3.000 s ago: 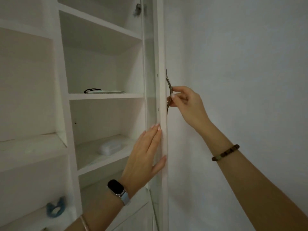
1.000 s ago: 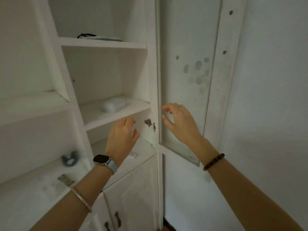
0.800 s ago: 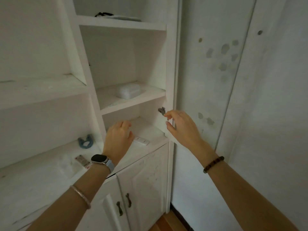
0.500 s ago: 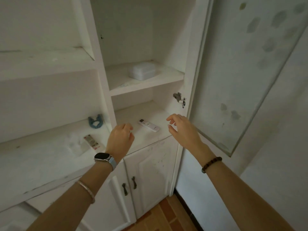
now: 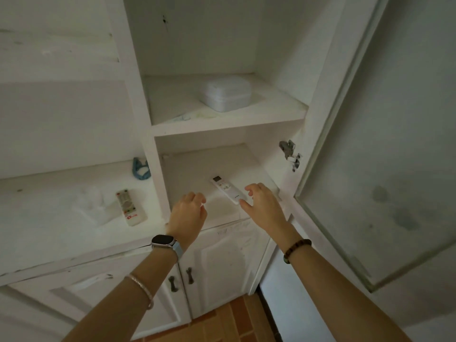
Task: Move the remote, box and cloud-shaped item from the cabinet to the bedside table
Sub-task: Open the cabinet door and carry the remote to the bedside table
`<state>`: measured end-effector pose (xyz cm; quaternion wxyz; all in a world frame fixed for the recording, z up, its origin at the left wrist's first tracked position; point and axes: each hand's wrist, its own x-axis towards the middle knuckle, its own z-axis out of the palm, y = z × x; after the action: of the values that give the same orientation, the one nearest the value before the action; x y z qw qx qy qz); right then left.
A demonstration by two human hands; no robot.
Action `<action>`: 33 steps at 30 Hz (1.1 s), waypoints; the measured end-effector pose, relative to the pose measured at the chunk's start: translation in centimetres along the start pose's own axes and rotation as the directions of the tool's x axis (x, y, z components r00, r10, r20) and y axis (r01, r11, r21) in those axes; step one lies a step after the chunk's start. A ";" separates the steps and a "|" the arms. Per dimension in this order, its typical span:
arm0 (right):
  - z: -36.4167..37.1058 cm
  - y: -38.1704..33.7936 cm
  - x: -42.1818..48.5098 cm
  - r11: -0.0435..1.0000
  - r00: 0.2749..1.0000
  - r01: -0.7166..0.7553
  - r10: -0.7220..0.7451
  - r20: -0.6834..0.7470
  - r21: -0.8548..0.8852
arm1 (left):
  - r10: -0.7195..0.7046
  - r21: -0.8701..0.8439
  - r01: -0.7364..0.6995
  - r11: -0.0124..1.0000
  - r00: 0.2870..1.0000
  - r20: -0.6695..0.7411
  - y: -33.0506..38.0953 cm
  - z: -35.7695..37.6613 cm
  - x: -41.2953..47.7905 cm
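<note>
As shown, empty hands (image 5: 265, 206) beside remote (image 5: 228, 190)

Door (image 5: 385, 149) is now swung fully open to the right; 3 s ago the right hand (image 5: 265, 208) gripped its handle and the left hand (image 5: 188, 213) lay flat on its edge. Both hands are off it now and lower, held over the counter shelf (image 5: 222, 211) with fingers loosely spread, empty. Right hand has closed in on the white remote (image 5: 228, 190), thumb tip just beside its near end; half a second ago there was a clear gap. View has tilted down: second remote (image 5: 130, 207), blue item (image 5: 141, 169), lower doors (image 5: 217, 267) and floor tiles (image 5: 222, 322) have come into frame, and the top shelf has dropped out.
</note>
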<state>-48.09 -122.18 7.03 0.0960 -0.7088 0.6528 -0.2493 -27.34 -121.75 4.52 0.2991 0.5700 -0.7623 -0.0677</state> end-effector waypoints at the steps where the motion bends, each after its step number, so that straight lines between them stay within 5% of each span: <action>1: 0.6 0.2 0.9 1.000 1.000 -0.003 0.003 0.009 -0.005 | -0.011 0.003 0.011 1.000 1.000 -0.005 -0.2 0.4 0.1; 17: 8.3 0.9 7.8 0.986 0.988 -0.146 0.149 0.031 -0.077 | -0.083 0.039 0.080 0.996 0.994 0.068 -2.4 5.4 5.6; 27: 9.1 1.7 7.8 0.992 0.992 -0.128 0.128 0.012 -0.014 | -0.102 0.198 0.074 0.977 0.985 0.138 -3.3 7.9 6.5; 33: 8.5 1.9 6.9 0.995 0.995 -0.097 0.097 0.001 0.017 | -0.195 0.141 0.176 0.974 0.972 0.133 -2.8 7.7 6.9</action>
<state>-45.53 -130.80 0.42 0.1141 -0.6756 0.6843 -0.2496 -30.34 -130.78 -0.34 0.1975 0.6504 -0.7282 -0.0878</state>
